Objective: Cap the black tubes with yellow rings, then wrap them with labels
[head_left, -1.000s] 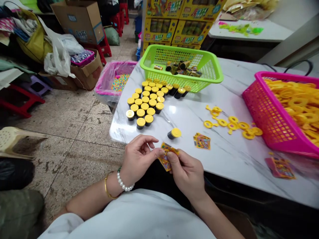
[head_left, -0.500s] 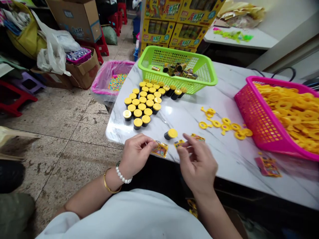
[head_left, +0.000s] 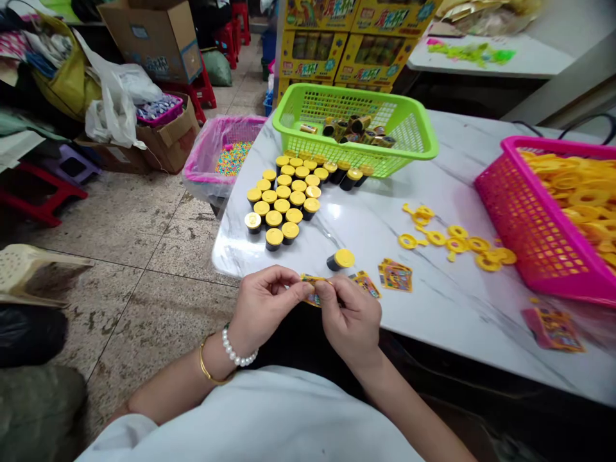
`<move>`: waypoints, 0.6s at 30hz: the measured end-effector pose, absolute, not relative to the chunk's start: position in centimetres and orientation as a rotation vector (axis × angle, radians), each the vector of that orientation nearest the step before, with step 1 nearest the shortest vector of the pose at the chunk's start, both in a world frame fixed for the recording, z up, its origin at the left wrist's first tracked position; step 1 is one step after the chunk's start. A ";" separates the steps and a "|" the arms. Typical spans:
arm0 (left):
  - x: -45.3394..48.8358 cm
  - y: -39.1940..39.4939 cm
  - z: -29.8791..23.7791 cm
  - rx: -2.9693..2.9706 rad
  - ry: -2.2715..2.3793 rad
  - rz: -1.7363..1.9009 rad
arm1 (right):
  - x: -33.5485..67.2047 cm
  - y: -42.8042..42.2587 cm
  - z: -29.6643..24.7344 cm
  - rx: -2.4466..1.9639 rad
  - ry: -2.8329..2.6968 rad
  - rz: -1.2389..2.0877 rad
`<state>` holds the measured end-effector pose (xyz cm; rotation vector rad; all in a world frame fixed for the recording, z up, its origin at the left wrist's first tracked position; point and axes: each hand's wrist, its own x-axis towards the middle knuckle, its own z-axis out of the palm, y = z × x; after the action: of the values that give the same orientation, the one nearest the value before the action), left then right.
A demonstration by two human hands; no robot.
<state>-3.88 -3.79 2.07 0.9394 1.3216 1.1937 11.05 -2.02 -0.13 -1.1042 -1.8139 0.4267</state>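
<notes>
Printed slip [head_left: 314, 299] by marbled tabletop [head_left: 368, 221]

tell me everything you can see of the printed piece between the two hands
The printed piece is small and thin-looking, yellow-orange at the edges, with multicoloured print too small to read. Film or card, I can't tell. It is pinched in the grip of the left hand and the right hand, which cover most of it, so its full outline is hidden. In the picture it sits by the table edge, below a lone yellow-lidded cup; whether it touches the tabletop is unclear.
</notes>
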 end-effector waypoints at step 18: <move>-4.2 -1.9 1.7 0.532 1.132 1.046 | 15.3 4.4 0.7 -1.283 -2.140 0.207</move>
<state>-4.22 -1.87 1.65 0.5324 1.1316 1.0464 15.31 4.36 0.72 -1.2831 -2.1398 0.2074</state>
